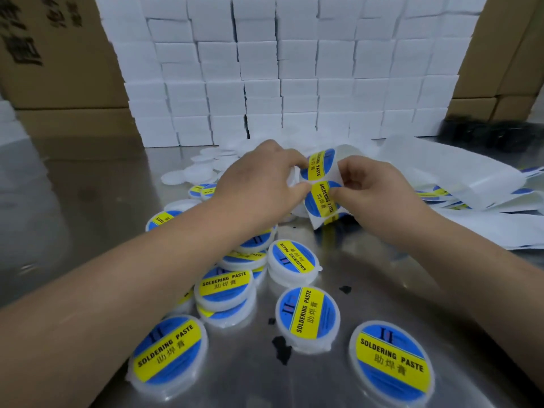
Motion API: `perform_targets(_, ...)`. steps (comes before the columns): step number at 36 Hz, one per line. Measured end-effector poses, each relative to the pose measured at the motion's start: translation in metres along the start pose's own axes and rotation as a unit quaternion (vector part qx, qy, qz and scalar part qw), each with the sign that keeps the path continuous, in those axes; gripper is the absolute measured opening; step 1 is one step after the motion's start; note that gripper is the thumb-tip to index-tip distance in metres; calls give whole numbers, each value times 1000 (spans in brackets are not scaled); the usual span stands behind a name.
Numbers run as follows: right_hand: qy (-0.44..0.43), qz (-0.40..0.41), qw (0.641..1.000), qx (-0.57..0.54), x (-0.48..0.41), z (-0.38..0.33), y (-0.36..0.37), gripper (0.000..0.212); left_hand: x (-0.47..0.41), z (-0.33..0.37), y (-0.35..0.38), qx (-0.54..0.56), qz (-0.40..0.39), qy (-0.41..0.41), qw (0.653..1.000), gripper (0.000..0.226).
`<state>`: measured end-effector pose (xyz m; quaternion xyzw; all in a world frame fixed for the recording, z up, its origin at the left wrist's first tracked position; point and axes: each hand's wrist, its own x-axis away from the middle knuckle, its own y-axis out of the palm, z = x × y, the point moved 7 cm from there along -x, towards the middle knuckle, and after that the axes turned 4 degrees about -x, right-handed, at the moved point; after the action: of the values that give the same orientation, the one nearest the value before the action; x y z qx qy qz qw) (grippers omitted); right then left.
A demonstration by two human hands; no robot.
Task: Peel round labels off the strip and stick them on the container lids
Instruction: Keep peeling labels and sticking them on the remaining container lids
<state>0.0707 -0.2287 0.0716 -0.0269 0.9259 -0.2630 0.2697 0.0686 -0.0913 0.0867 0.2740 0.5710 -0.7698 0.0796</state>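
Steel table [368,290]; labelled lids [391,360], bare lids [200,169], backing strip [471,172], white boxes [294,83].

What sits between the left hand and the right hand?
The label strip, carrying two round blue-and-yellow labels. The left hand and right hand each pinch an edge of it. The head view shows this.

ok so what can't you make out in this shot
Head view:
- Label edge on the strip: peeled or not, covered by the right hand.
- Lids under the left forearm: partly hidden.
- Dark heap, far right: blurred.
- Box print, top left: cut by the edge.
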Motion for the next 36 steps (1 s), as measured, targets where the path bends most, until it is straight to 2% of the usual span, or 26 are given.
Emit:
perform_targets(6, -21, -21, 999, -15, 3, -3, 5, 8, 5, 4, -1, 23, -8, 8, 1000, 33)
perform_targets(11, -57, -56, 997, -16, 6, -10, 11, 42, 6, 6, -1, 8, -7, 18, 1000, 17)
perform_targets(14, -52, -50, 997, -7, 5, -8, 11, 45, 5, 5, 1, 8, -22, 14, 1000, 18)
perform_targets(17, -23, -36, 999, 19, 3, 2, 7, 36, 1, -5, -5, 24, -8, -19, 1000, 18)
perform_targets(21, 53, 10, 988, 146, -6, 27, -10, 14, -2, -26, -18, 42, 48, -87, 994, 12)
perform_targets(22, 74, 31, 981, 179, -8, 34, -16, 15, -2, -29, -20, 42, 54, -97, 993, 13)
perform_targets(24, 119, 77, 967, 211, -11, 46, -29, 31, -2, -32, -21, 38, 60, -106, 992, 15)
perform_targets(26, 151, 116, 963, 192, -10, 52, -39, 49, -2, -33, -21, 33, 65, -106, 992, 16)
perform_targets(28, 130, 159, 963, 175, -8, 43, -45, 55, -1, -32, -21, 28, 70, -98, 992, 17)
perform_targets(29, 93, 187, 962, 175, -6, 32, -48, 52, 0, -30, -22, 22, 75, -91, 993, 17)
perform_targets(31, 2, 231, 960, 157, 1, 3, -50, 29, 1, -26, -24, 4, 85, -70, 994, 18)
perform_targets(32, -20, 234, 963, 133, 3, -7, -48, 14, 1, -24, -24, -4, 92, -58, 994, 19)
perform_targets(33, -21, 218, 971, 95, 5, -11, -45, 9, 2, -21, -25, -10, 98, -46, 994, 19)
perform_targets(36, 44, 132, 990, -11, 5, -6, -26, 36, 4, -16, -27, -20, 118, -15, 993, 23)
